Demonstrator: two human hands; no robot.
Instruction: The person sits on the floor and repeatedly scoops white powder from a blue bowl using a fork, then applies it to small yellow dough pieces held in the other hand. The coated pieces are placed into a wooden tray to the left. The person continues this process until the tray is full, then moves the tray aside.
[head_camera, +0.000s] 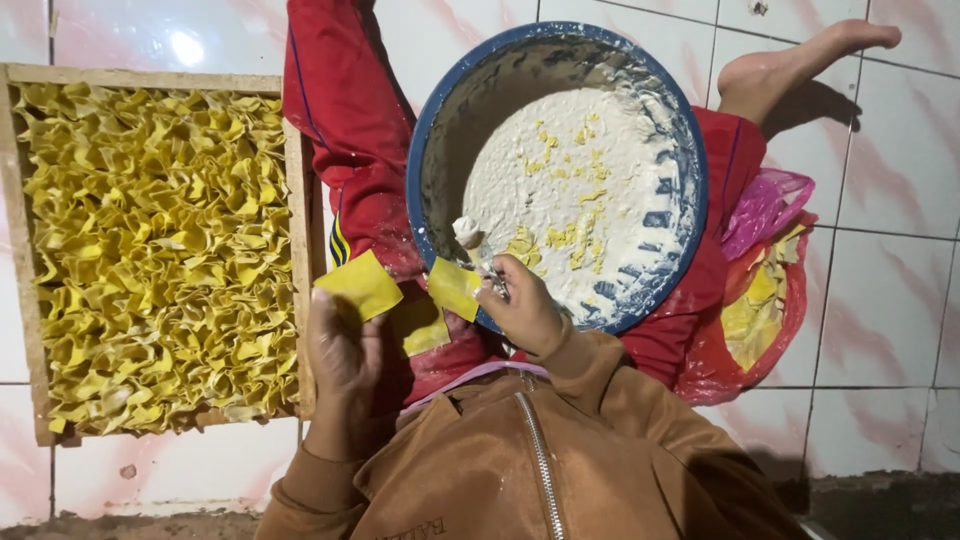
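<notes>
White tiled floor (880, 300) underneath, right hand (525, 310) pinching a small spoon (480, 255) of white filling plus a yellow wrapper (455, 288), just right of the wrapper square (360, 285) in the left hand's (340, 350) fingers, blue basin (690, 180) right behind.

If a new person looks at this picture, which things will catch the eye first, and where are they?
The big blue-rimmed basin of white filling sits on the person's lap at centre. A wooden tray packed with folded yellow dumplings fills the left side. Below the basin, the left hand holds a yellow wrapper, while the right hand holds a spoon loaded with filling.
</notes>
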